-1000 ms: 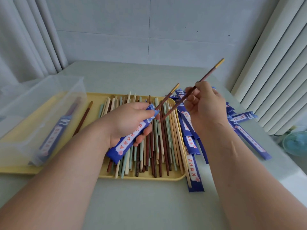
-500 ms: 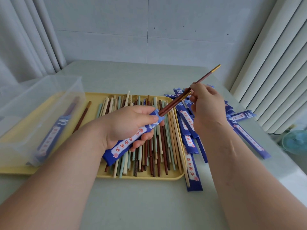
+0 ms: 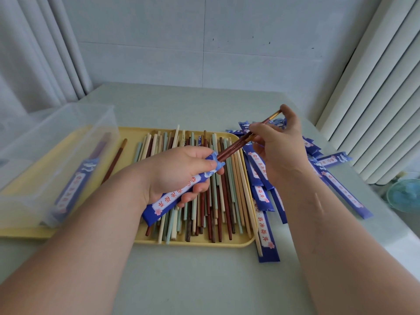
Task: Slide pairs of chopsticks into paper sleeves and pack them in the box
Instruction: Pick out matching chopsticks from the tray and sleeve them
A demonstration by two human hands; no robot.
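Left hand (image 3: pixel 179 171) gripping one blue paper sleeve (image 3: pixel 181 192), right hand (image 3: pixel 280 153) pinching two brown gold-tipped chopsticks (image 3: pixel 231 151) into its mouth, one clear plastic box (image 3: pixel 56 142) standing left.

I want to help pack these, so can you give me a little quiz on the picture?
1. True or false: the left hand holds a sleeve.
2. What colour is the tray? A yellow, B red, C black.
3. Fill in: the right hand pinches two brown ____.
Key: 1 true; 2 A; 3 chopsticks.
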